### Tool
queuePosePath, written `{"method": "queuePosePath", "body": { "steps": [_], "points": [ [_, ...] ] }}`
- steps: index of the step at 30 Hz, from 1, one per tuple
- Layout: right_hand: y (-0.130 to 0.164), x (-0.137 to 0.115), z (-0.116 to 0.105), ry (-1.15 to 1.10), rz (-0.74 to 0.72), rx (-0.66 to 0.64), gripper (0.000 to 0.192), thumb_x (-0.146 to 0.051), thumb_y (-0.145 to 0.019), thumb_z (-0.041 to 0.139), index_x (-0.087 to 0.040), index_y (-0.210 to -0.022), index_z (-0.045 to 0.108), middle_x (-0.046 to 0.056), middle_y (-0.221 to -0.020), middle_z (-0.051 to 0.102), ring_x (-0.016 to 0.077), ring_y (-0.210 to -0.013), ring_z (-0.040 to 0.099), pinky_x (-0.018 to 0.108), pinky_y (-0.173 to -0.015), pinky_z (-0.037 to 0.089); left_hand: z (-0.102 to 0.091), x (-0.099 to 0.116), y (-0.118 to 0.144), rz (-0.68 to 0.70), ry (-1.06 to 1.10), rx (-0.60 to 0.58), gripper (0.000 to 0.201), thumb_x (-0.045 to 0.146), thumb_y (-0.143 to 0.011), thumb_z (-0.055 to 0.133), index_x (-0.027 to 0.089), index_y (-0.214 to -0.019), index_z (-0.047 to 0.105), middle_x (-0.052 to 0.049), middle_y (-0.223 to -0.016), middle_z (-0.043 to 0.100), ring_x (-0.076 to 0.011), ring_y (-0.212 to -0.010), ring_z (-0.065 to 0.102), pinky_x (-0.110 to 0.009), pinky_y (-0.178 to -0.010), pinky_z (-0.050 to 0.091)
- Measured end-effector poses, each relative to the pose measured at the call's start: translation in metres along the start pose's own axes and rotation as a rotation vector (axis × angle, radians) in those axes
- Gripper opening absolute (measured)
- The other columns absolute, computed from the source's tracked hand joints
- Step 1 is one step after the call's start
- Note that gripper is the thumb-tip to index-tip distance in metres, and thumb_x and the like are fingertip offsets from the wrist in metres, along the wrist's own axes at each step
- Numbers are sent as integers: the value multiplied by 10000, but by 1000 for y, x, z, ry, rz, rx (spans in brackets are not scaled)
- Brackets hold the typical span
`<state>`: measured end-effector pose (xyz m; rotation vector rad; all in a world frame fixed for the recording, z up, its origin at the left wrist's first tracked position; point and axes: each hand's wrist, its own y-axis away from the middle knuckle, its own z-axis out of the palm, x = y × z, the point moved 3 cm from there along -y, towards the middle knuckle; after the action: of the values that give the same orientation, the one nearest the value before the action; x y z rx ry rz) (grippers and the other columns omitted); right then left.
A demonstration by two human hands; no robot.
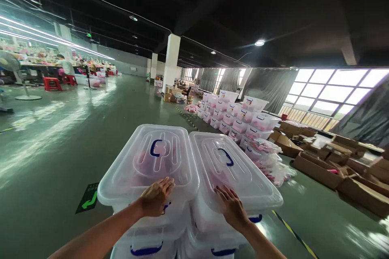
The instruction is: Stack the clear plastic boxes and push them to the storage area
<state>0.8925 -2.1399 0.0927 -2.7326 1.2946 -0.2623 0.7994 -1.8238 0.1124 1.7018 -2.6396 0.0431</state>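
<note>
While two stacks of clear lidded bins stand side by side directly ahead, the left hand (156,199) rests loosely spread on the left bin lid (150,162), the right hand (231,206) likewise on the right bin lid (234,170), each bin's long axis running away from the fingers

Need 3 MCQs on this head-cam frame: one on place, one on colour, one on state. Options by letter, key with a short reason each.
1. Where does the left hand rest?
A. on the near edge of the left clear plastic lidded bin
B. on a cardboard box
C. on the floor

2. What colour are the bin lids' handles?
A. red
B. dark blue
C. yellow

3. What state is the right clear plastic lidded bin in?
A. lid off
B. tipped on its side
C. lid on, right hand flat on it

Answers:
1 A, fingers lie over that lid's rim.
2 B, both lid handles show dark blue.
3 C, the lid covers it and the palm lies on top.
</note>
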Motion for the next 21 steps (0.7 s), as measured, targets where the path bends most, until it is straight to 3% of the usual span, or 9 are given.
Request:
{"method": "queuePosePath", "body": {
  "steps": [4, 9, 12, 15, 18, 21],
  "points": [
    [18, -2, 10, 49, -8, 44, 785, 57, -654, 354, -193, -1388, 468, 13, -1436, 446, 255, -1358, 356, 461, -1119, 338, 11, 1, 8, 55, 6, 69, 806, 231, -666, 566, -17, -1408, 372, -240, -1478, 346, -363, -1368, 337, -462, -1124, 308],
    [22, -4, 2, 81, -15, 74, 776, 61, -660, 344, -195, -1379, 481, 8, -1429, 452, 252, -1350, 371, 452, -1115, 352, 2, 1, 10, 61, 16, 100, 778, 275, -695, 573, 5, -1402, 393, -237, -1462, 376, -367, -1356, 357, -462, -1109, 328],
    [7, -9, 4, 109, -6, 59, 807, 66, -636, 342, -199, -1388, 467, -8, -1439, 433, 250, -1356, 360, 447, -1122, 348, 2, -12, 8, 56, 8, 103, 776, 271, -695, 569, -3, -1400, 393, -237, -1461, 375, -362, -1355, 361, -461, -1114, 325],
    [-11, -21, 23, 107, 9, 55, 845, 76, -619, 330, -235, -1397, 447, -33, -1447, 413, 239, -1358, 357, 440, -1123, 351, 16, -34, 9, 36, -4, 80, 832, 322, -661, 597, 15, -1406, 386, -223, -1474, 361, -357, -1363, 351, -466, -1113, 330],
    [-24, -36, 43, 82, 29, 38, 856, 83, -621, 322, -271, -1391, 445, -51, -1443, 412, 237, -1353, 364, 439, -1115, 366, 31, -53, 14, 43, -16, 15, 873, 350, -646, 599, 7, -1414, 368, -225, -1483, 344, -352, -1373, 334, -462, -1120, 321],
    [-31, -49, 46, 69, 48, 8, 841, 85, -643, 313, -271, -1395, 435, -50, -1447, 406, 244, -1357, 356, 449, -1117, 359, 31, -61, 20, 16, -28, -54, 878, 324, -644, 592, -3, -1423, 352, -224, -1498, 312, -352, -1385, 307, -463, -1132, 301]
  ]
}}
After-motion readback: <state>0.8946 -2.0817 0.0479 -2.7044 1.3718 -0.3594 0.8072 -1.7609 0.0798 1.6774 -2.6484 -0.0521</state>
